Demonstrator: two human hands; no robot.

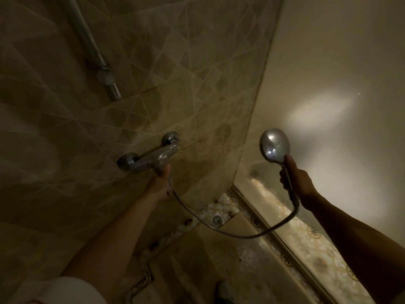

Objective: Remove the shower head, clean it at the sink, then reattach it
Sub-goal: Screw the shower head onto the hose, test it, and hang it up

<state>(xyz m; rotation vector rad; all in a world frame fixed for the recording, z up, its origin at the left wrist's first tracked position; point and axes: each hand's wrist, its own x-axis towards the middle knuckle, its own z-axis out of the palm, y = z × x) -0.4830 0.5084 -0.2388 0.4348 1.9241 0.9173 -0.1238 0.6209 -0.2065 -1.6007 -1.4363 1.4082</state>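
Your right hand point(295, 178) has its fingers point(284, 178) curled round the handle of the shower head point(275, 144), thumb laid up along the back of the neck. You hold the head upright, out in the air in front of the pale glass panel point(339, 62), with its chrome back towards you and its spray face turned away.

Your left hand point(161, 185) reaches up under the chrome mixer tap point(151, 157) on the wall. The thumb lies against the tap's lower outlet, and the other fingers seem wrapped round the hose fitting just beneath it, though the dim light and the angle make that grip hard to read for certain.

The hose point(238, 234) still joins the two: it leaves the fitting at your left hand, sags in a long loop above the floor, and climbs to the bottom of the handle in your right hand. So the shower head is off its holder but still connected to the tap.

Above and left of the tap, the slide rail point(87, 38) runs slantwise down the tiled wall point(197, 62), with a round bracket near its lower end. Below the loop of hose, a square floor drain point(217, 220) sits in the patterned floor point(241, 270) near the corner. A metal threshold strip point(282, 240) runs along the foot of the glass panel. At the bottom edge, one foot point(223, 291) shows faintly.
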